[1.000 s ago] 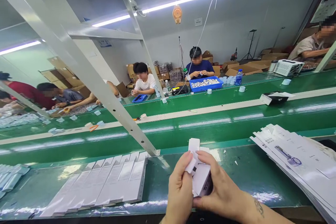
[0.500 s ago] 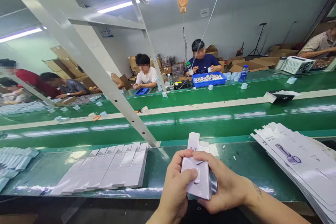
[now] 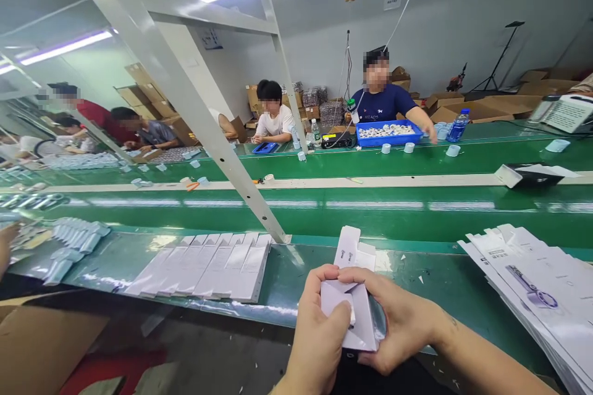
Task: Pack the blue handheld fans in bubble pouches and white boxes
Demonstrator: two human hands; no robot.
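Both my hands hold one small white carton [image 3: 359, 327] near the front edge of the green bench [image 3: 296, 271]. My left hand [image 3: 319, 336] is closed on its near end, thumb pressed on a folded end flap. My right hand [image 3: 403, 321] wraps round the carton's right side, fingers curled over the top. The carton's far-end flap [image 3: 348, 248] stands open and upright. A fanned row of flat white cartons [image 3: 208, 265] lies to the left of my hands. Another stack of flat printed cartons [image 3: 532, 287] lies to the right.
A slanted white metal strut [image 3: 199, 111] meets the bench just beyond the flat cartons. Small packets [image 3: 74, 241] lie at far left, near another person's hand [image 3: 7, 244]. Across the green conveyor [image 3: 370, 210] several people sit working; a blue tray [image 3: 389, 133] and bottle [image 3: 458, 125] stand there. A cardboard box [image 3: 41, 345] is below left.
The view has swung down and left, bringing the floor and cardboard box into sight. My left thumb has folded the carton's near flap down and now presses on it.
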